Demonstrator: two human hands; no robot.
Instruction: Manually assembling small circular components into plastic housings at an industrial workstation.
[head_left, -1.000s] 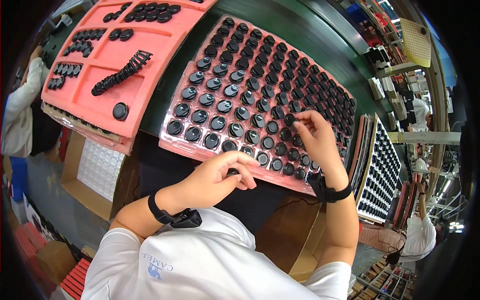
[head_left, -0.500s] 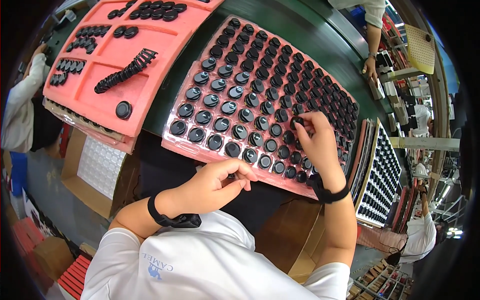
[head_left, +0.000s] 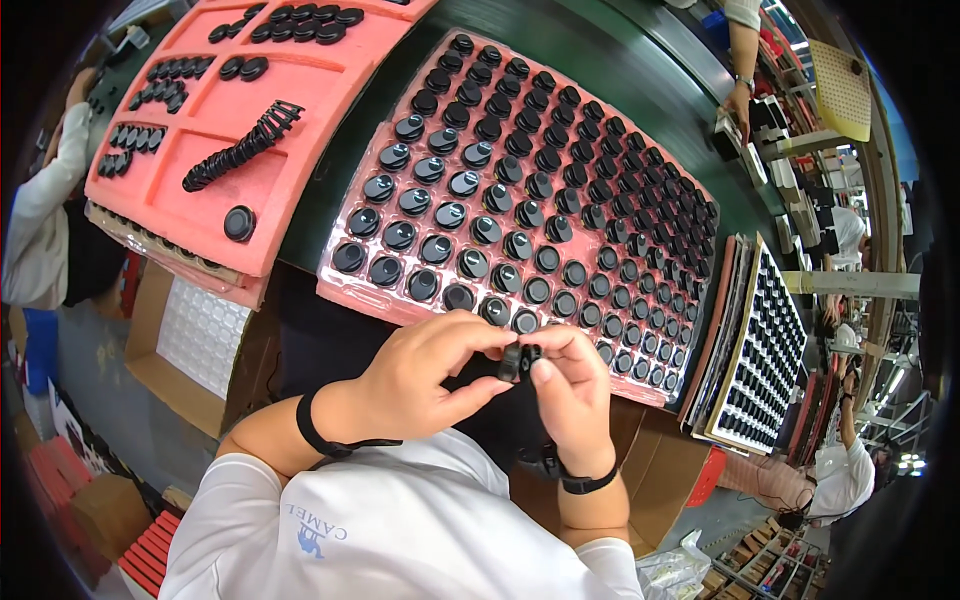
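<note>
Just past the near edge of a clear blister tray (head_left: pixel 318 283) lined with pink foam, my two hands meet. My left hand (head_left: pixel 425 375) pinches a small black round part (head_left: pixel 511 363) between thumb and fingers. Against it, my right hand (head_left: pixel 575 390) grips another small black piece (head_left: pixel 531 356); the fingers partly cover both, and I cannot tell whether they are joined. Rows of black round caps (head_left: pixel 464 183) fill the tray, and one pocket (head_left: pixel 585 243) near its middle shows bare pink.
At the left, a pink foam tray (head_left: pixel 325 75) holds black caps and a curved stack of black rings (head_left: pixel 245 148). To the right stands a white tray of black parts (head_left: pixel 755 365). An open cardboard box (head_left: pixel 185 350) sits below left. A co-worker's hand (head_left: pixel 738 105) is at upper right.
My right hand has come back from the middle of the tray toward me with a black part, meeting my left hand. A pocket there now shows bare. My left hand has shifted slightly right.
</note>
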